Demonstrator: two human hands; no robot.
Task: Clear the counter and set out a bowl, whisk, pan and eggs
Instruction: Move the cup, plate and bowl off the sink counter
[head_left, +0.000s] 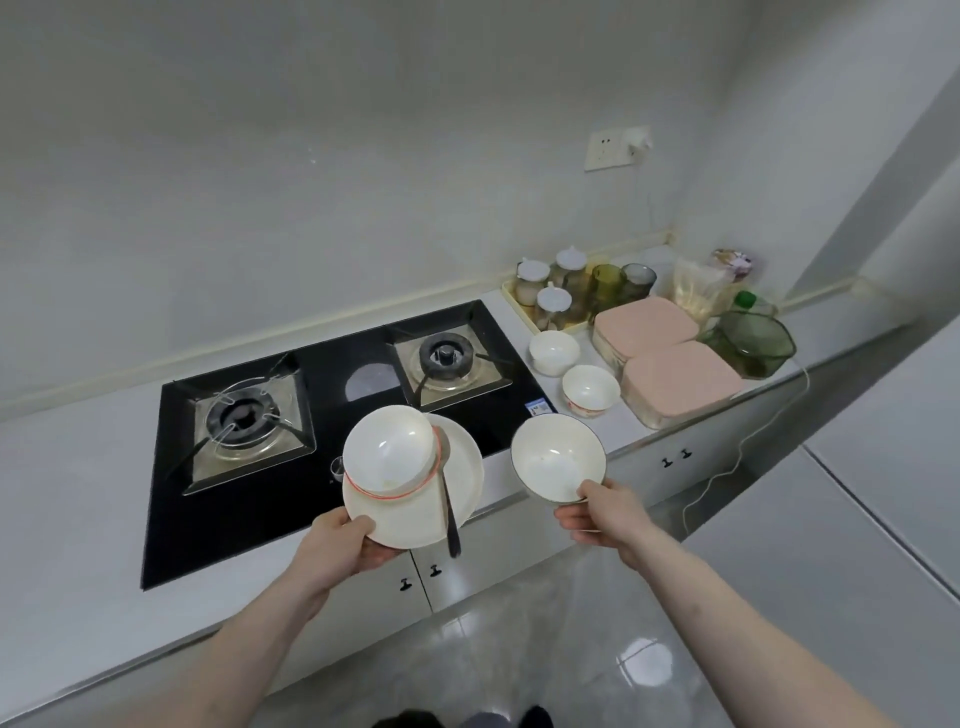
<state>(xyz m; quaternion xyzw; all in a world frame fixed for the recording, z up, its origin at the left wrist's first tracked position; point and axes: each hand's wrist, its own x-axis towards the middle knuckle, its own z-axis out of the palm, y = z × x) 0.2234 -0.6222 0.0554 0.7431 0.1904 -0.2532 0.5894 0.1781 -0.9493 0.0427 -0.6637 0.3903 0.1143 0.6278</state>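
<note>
Over the gas hob (249, 415), the left hand (343, 545) grips a cream plate (457, 499) carrying a red-rimmed white bowl (389, 449) and a spoon (449, 514). The right hand (597, 512) pinches a dark-rimmed white bowl (556, 457), thumb inside the rim, beyond the table (78, 493) edge.

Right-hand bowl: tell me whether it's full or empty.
Empty. The bowl in the right hand shows its bare white inside down to the bottom, apart from faint smears.

Glossy white ceramic bowl (558, 460) and plate (457, 499), metal spoon (451, 514), shiny black glass hob (332, 374).
</note>
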